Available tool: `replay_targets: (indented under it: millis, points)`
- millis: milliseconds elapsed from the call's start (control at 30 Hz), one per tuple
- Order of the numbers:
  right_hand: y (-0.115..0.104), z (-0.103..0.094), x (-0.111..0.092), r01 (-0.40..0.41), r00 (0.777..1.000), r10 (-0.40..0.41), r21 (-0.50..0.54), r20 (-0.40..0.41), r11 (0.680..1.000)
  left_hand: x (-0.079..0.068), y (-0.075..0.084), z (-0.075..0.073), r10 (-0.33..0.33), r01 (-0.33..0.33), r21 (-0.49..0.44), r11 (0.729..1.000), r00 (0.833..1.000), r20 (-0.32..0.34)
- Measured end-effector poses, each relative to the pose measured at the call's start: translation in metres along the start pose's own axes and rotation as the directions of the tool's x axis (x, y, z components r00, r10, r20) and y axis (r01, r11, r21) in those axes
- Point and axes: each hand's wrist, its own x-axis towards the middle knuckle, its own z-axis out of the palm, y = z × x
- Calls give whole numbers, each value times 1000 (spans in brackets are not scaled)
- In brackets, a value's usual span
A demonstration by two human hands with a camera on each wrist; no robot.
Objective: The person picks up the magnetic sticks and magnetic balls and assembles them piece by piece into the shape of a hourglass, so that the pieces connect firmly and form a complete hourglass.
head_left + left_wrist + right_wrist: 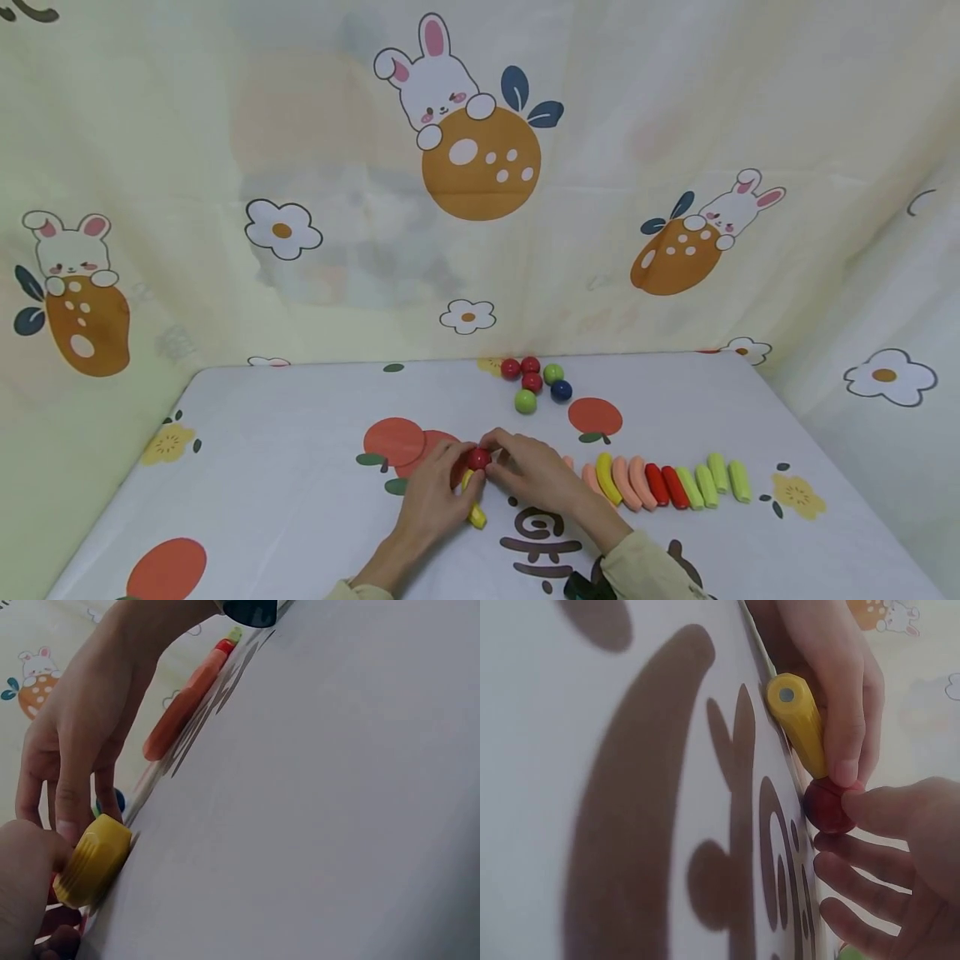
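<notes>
Both hands meet over the table at a shiny red ball [478, 458]. My left hand [433, 492] pinches the ball between thumb and fingers. A yellow toy rod [477, 515] runs from the ball toward the near edge beside the left thumb; its free end [786, 695] bears a grey round disc. From the right, my right hand [536, 471] grips the same ball, its thumb [881, 811] on the red surface and its other fingers spread below in the right wrist view. The rod's upper end is partly hidden by the left thumb in the head view.
Right of the hands lies a row of rods: pink [622, 483], yellow [608, 478], red [657, 484] and light green [739, 482]. Farther back sit several balls, red [532, 382], green [525, 402] and dark blue [561, 391]. A printed curtain [337, 167] hangs behind the table.
</notes>
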Motion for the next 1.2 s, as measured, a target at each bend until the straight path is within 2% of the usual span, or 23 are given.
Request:
replay_targets:
  millis: [400,633,867,1000,1200]
  points:
    - [4,-13,-5,-7,999,8,30,-44,1000,-1,-1,0,-27,27,-49,998,1000,-8]
    - [11,-23,-8,8,997,-2,74,-81,997,-1,-1,-1,-52,52,-76,996,999,13]
    - [18,-27,-11,-39,997,45,105,-59,994,0,0,-3,-57,59,-112,992,998,21]
    - [22,-32,-15,-24,999,28,91,-43,996,0,0,-4,-53,57,-138,989,998,30]
    - [26,-45,-23,-17,999,14,109,36,994,0,-1,-5,-41,46,-145,988,998,37]
